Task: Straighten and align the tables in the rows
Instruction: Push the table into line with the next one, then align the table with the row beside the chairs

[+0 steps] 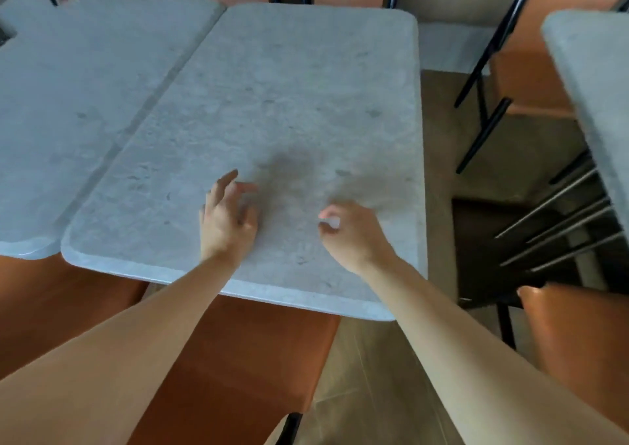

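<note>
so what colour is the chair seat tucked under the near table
Rust orange chair seat, seen in the head view.

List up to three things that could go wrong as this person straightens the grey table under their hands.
1. Neither the left hand nor the right hand grips the middle table; a push from above may slip.
2. It touches the left table, so fingers could get pinched at the seam.
3. The orange chair tucked under its near edge could catch if the table shifts.

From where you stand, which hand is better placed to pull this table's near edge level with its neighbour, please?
Probably the left hand: open above the middle table, nearer the left table. The right hand pinches something small and white.
</note>
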`<state>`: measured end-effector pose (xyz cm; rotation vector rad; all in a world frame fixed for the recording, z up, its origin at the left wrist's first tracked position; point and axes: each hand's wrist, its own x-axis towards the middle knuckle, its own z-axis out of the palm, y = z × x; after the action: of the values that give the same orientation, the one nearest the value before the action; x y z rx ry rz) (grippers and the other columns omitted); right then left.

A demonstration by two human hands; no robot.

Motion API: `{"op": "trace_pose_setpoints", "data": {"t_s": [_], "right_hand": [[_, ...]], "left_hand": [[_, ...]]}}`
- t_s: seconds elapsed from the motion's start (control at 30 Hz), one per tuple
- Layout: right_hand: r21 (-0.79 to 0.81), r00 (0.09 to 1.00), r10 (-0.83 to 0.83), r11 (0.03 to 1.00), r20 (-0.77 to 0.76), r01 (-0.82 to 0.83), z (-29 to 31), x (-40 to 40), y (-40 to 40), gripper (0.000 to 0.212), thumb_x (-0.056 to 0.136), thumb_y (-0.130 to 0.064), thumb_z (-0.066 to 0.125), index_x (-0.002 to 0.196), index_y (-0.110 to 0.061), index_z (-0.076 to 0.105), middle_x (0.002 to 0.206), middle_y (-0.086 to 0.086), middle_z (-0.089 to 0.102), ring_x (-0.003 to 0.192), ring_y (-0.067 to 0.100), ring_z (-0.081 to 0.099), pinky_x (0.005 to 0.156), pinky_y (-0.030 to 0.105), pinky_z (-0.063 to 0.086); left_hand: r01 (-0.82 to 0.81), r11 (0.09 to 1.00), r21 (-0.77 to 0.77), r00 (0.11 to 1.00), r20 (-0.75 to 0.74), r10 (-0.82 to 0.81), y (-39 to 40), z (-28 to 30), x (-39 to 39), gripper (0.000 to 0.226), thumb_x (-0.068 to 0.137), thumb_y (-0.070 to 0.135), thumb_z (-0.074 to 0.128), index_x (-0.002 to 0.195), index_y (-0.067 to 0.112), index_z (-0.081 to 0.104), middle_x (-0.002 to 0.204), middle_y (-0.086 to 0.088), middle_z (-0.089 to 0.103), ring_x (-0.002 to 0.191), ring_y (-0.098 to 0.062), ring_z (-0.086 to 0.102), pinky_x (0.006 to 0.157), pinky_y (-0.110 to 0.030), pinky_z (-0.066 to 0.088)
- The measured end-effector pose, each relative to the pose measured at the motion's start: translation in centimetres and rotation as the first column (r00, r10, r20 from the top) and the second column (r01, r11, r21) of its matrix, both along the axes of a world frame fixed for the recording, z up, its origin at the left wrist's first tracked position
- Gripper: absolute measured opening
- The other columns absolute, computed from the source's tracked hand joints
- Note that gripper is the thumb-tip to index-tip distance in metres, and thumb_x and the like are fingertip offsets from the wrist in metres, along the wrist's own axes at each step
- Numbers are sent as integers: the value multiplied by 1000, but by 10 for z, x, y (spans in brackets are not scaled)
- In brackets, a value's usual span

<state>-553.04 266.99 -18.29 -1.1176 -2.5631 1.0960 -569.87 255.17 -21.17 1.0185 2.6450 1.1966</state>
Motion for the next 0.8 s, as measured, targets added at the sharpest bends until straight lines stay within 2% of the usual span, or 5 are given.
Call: {"op": "trace_pose_setpoints", "data": {"t_s": [0.1, 0.13, 0.33, 0.53, 0.8], "right_hand": [[-268, 971, -225, 943, -75, 198, 51, 55, -4, 33, 100, -26, 54, 132, -31, 60, 134, -8, 57, 106, 12, 64, 60, 11, 46], [-317, 939, -319, 910, -126, 267, 71, 75, -5, 31, 100, -28, 54, 130, -35, 60, 134, -11, 57, 111, 9, 62, 59, 8, 44], [-380, 702, -627, 773, -338, 507, 188, 198, -19, 29, 101, -36, 55, 129, -36, 63, 124, -23, 64, 122, 3, 58, 109, 37, 46], [-409, 512, -737, 673, -441, 616, 271, 309, -51, 23, 102, -26, 54, 119, -26, 70, 113, -14, 71, 108, 8, 68, 103, 42, 52], [-484, 371, -803, 583, -468, 652, 323, 458, -102, 23, 101, -22, 51, 109, -23, 73, 110, -8, 74, 100, 7, 71, 97, 37, 55]], "left_hand": [[48, 985, 164, 976, 203, -81, 30, 40, 53, 37, 95, 0, 51, 116, 26, 66, 146, -1, 48, 131, -12, 46, 104, -27, 41], [82, 968, 238, 952, 268, -147, 43, 61, 75, 38, 96, 0, 50, 114, 30, 65, 143, 2, 50, 130, -11, 49, 103, -25, 41], [386, 771, 507, 698, 386, -604, 72, 188, 212, 28, 102, 6, 50, 115, 22, 69, 125, 9, 66, 117, -5, 61, 97, -15, 47], [544, 683, 487, 558, 399, -728, 74, 264, 320, 25, 101, 17, 56, 110, 33, 73, 114, 21, 69, 114, 3, 60, 107, -37, 47], [748, 494, 443, 366, 347, -864, 50, 329, 486, 28, 98, 14, 53, 104, 32, 73, 107, 25, 69, 101, 8, 62, 102, -36, 50]]}}
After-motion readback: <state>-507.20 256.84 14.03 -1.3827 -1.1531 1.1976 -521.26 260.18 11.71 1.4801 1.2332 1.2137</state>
